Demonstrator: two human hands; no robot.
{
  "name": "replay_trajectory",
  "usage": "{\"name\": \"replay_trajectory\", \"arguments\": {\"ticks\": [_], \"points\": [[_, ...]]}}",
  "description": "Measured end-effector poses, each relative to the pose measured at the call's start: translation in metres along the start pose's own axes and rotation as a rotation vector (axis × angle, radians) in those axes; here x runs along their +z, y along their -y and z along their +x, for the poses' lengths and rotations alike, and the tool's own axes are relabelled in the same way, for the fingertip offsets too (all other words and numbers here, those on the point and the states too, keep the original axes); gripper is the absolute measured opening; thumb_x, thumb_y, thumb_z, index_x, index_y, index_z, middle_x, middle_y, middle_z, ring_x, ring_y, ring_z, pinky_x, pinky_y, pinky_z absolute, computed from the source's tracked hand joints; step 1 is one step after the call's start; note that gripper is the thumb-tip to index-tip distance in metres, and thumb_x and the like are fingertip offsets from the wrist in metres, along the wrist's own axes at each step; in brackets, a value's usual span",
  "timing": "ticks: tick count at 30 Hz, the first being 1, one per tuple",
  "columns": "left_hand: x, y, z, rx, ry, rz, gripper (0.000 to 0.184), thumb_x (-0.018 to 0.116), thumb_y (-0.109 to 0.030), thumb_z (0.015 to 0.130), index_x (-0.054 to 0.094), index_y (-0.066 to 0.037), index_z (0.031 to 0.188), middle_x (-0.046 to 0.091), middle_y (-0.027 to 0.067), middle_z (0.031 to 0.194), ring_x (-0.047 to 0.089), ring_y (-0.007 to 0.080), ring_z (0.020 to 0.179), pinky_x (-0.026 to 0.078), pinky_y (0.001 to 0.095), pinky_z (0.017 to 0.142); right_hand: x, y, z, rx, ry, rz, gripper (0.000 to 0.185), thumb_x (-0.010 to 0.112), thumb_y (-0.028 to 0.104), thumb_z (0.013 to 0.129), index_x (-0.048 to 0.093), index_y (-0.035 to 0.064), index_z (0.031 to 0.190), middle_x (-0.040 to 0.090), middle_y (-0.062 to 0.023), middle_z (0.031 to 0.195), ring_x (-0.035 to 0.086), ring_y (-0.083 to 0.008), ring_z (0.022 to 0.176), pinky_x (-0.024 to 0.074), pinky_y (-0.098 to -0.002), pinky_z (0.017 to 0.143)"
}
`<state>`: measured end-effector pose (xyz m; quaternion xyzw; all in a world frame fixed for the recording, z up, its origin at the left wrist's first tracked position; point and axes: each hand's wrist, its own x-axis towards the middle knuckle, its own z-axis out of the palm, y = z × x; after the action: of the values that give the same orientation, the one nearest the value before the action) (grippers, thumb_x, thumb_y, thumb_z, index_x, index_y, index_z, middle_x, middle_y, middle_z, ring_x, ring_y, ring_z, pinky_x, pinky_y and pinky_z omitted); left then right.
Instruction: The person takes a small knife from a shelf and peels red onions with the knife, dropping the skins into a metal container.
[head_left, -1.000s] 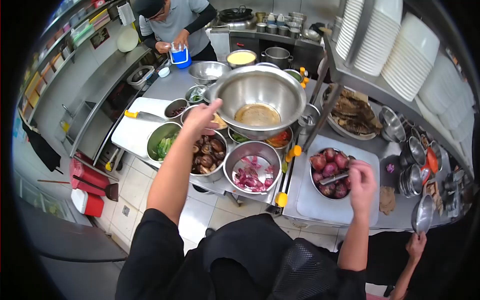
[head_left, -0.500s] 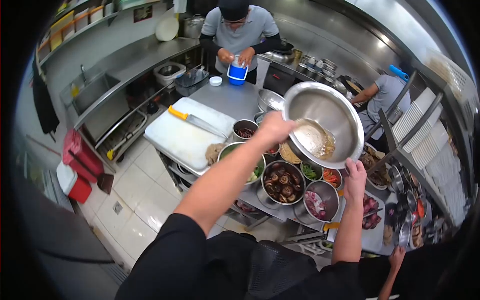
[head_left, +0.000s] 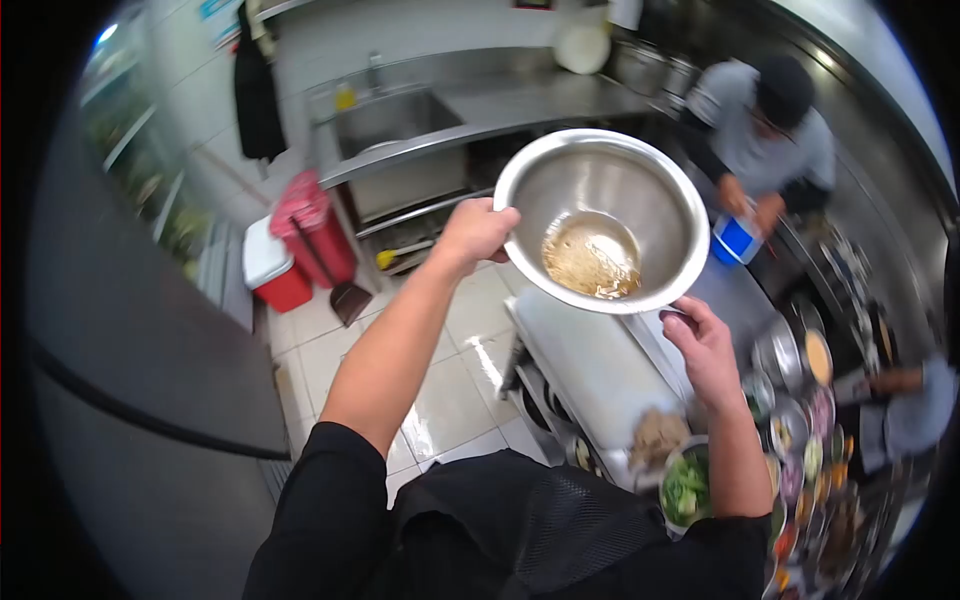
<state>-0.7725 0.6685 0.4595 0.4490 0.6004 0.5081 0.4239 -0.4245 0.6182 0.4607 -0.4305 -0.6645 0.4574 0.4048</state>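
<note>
A wide stainless-steel bowl (head_left: 645, 185) is held up in front of me, tilted so that its inside faces me. A shallow pool of pale brownish liquid (head_left: 590, 258) lies in its bottom. My left hand (head_left: 478, 236) is closed round the left rim, thumb on top. At the lower right rim my right hand (head_left: 704, 345) supports the bowl with curled fingers, partly hidden under the edge. Below the bowl is a white cutting board (head_left: 590, 370), with a clump of beige food (head_left: 658, 440) at its near end.
A sink (head_left: 395, 120) is set in the steel counter against the back wall. Red bins (head_left: 312, 235) and a dustpan (head_left: 350, 302) stand on the tiled floor. One co-worker (head_left: 760, 150) handles a blue container (head_left: 737, 240); another works at the far right. A pot of greens (head_left: 686, 488) sits near my right forearm.
My view and body have turned left, and the bowl has swung with me from above the ingredient pots to over the cutting board and floor. Both hands still hold it.
</note>
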Motion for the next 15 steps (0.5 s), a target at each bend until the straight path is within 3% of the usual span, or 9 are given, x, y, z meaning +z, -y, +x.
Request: {"name": "replay_trajectory", "arguments": {"ticks": [4,6,11,15], "points": [[-0.174,0.037,0.040,-0.015,-0.360,-0.127,0.026,0.056,-0.016,0.086,0.066,0.004,0.100,0.069,0.0103,0.086,0.069,0.0181,0.070,0.058,0.0328,0.061,0.115,0.005,0.137,-0.207,0.210,-0.206,0.041,0.071,0.018,0.087,0.061,-0.0019,0.121,0.051,-0.0126,0.132,0.059,-0.0206,0.107,0.0503,-0.0324,0.092],[-0.262,0.063,0.066,0.008,-0.553,-0.012,0.025,0.057,-0.016,0.086,0.066,0.002,0.101,0.070,0.0094,0.088,0.069,0.0170,0.071,0.058,0.0317,0.061,0.169,-0.005,0.196,-0.251,0.328,-0.227,0.040,0.072,0.019,0.086,0.062,-0.0015,0.119,0.051,-0.0128,0.133,0.059,-0.0204,0.108,0.0515,-0.0325,0.090],[-0.416,0.098,0.128,0.016,-0.841,0.008,0.028,0.060,-0.017,0.085,0.067,0.005,0.099,0.069,0.0111,0.081,0.067,0.0190,0.063,0.057,0.0323,0.058,0.262,-0.046,0.307,-0.267,0.351,-0.645,0.048,0.075,0.029,0.081,0.063,0.0006,0.118,0.053,-0.0194,0.131,0.060,-0.0328,0.107,0.0517,-0.0402,0.084],[-0.525,0.122,0.223,-0.097,-0.891,0.111,0.032,0.061,-0.021,0.084,0.068,0.005,0.102,0.070,0.0150,0.082,0.070,0.0241,0.068,0.060,0.0373,0.061,0.274,-0.108,0.380,-0.216,0.354,-0.947,0.050,0.074,0.030,0.081,0.063,0.0049,0.122,0.050,-0.0199,0.137,0.056,-0.0390,0.117,0.0447,-0.0407,0.103]]}}
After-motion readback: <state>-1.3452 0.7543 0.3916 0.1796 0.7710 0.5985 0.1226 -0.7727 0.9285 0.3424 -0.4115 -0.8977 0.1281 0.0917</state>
